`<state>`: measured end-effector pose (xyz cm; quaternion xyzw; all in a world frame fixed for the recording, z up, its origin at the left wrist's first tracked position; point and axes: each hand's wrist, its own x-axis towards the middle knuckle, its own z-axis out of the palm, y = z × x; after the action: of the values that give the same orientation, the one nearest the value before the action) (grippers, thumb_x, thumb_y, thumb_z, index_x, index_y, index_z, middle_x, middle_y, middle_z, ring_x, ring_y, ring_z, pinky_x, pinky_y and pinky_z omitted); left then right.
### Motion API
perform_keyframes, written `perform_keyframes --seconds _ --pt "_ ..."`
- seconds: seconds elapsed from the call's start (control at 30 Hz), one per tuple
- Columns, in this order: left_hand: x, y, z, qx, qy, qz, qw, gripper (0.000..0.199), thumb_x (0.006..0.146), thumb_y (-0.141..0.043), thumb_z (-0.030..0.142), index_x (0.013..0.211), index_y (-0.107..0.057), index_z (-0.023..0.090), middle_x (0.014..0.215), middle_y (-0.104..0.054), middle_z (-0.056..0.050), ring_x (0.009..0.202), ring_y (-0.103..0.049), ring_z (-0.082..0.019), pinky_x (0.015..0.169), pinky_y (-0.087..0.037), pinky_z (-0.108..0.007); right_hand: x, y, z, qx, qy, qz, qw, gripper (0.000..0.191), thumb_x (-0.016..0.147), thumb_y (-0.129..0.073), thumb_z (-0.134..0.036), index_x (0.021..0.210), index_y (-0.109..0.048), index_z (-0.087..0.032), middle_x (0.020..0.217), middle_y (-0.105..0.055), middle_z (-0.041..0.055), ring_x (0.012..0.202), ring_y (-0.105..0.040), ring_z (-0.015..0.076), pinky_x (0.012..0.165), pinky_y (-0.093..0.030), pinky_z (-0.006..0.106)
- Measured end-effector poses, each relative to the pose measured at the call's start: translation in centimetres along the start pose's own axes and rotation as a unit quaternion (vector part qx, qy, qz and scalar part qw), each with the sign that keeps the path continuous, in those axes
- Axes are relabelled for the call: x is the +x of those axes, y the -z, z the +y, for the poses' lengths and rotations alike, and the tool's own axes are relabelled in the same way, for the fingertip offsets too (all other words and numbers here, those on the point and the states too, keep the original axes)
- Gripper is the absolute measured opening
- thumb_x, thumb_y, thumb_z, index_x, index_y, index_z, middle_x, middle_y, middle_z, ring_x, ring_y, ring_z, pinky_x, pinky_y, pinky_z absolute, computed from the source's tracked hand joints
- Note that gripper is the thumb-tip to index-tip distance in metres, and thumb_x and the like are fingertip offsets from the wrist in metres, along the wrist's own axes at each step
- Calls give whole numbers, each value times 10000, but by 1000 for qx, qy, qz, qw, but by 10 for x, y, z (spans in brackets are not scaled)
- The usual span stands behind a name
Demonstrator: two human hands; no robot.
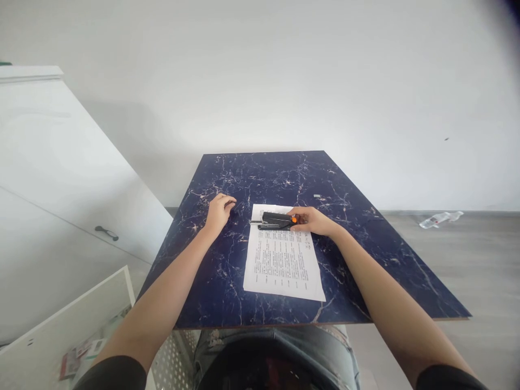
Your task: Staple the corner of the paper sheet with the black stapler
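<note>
My right hand (312, 221) grips the rear end of a black stapler (276, 220) with an orange spot. The stapler lies across the upper part of a printed sheet of paper (280, 265), and a thin metal piece sticks out of its left end. My left hand (220, 210) is apart from the paper, over the table to its left. Its fingers are curled, with thumb and forefinger close together; whatever may be between them is too small to make out. A small whitish piece (317, 196) lies on the table beyond my right hand.
The dark blue marble-patterned table (219, 303) reaches toward a white wall. At left stands a white cabinet (60, 162) with a dark handle (106, 233), above an open drawer (122, 281) holding items. A crumpled clear plastic thing (441, 219) lies on the floor at right.
</note>
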<state>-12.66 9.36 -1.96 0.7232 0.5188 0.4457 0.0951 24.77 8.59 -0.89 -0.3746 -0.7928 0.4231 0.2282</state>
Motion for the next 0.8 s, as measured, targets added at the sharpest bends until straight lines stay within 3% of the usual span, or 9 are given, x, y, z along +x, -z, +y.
perform_keyframes --seconds 0.1,0.23,0.43,0.6,0.8 --pt "-4 -5 4 -124 54 10 991 116 898 -650 271 951 -724 198 1047 -725 -71 845 -724 -193 797 -618 -356 0 0 -1 3 0 -2 1000 526 748 -790 -530 1166 -709 -222 955 -693 45 782 -603 187 724 -511 348" --pt "-8 -12 13 -255 123 -11 959 262 884 -683 404 994 -681 166 997 -762 -108 907 -748 -243 744 -632 -368 0 1 -2 -2 -1 -4 1000 527 752 -787 -520 1181 -708 -224 957 -694 50 785 -606 192 726 -517 357" --pt "-10 -13 29 -302 143 -34 942 405 838 -729 493 1055 -671 157 973 -769 -117 882 -746 -244 706 -606 -347 0 1 -2 -1 8 -5 1000 511 762 -779 -513 1181 -708 -229 969 -701 49 791 -615 192 741 -522 365" --pt "-15 -10 49 -220 62 -114 967 327 758 -821 439 930 -718 182 890 -761 -62 801 -718 -198 755 -580 -338 0 2 -4 -7 0 -6 1000 519 757 -782 -517 1183 -710 -230 966 -701 56 801 -617 204 740 -525 376" --pt "-19 -10 63 -81 -82 -169 979 108 847 -762 319 915 -782 237 930 -777 -38 826 -692 -192 816 -545 -362 0 1 -3 -9 1 -5 1000 510 767 -776 -511 1185 -707 -226 974 -697 50 761 -601 180 701 -514 350"
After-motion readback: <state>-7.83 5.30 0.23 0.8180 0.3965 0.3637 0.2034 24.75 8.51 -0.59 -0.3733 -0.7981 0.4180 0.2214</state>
